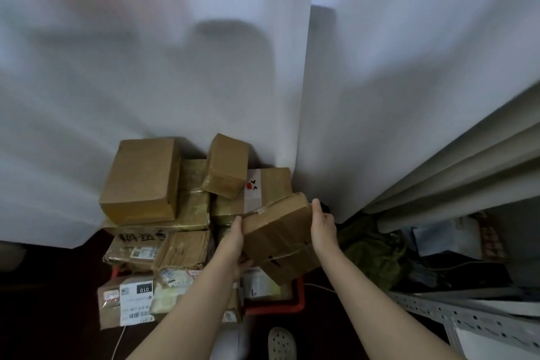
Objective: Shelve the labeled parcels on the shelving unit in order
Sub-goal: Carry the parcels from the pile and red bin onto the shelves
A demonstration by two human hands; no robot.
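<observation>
Head camera view: we see a worn brown cardboard box (280, 237), creased, bound with thin string and with tape peeling at one corner, held tilted just above the red plastic crate (295, 298). The left hand (233, 245) grips its left side, thumb tucked beneath; the right hand (321, 228) clasps its right edge. No label shows on the faces we can see. Over and behind the crate, taped cardboard parcels (140, 181) are heaped against a smooth white wall (146, 67); they hide most of the crate. One parcel left of the crate bears a label reading "010" (144, 290); other label print is too blurred to read. Right of the crate lie crumpled green fabric (374, 245) and a perforated grey metal shelf frame (467, 321), cut off by the edge.
</observation>
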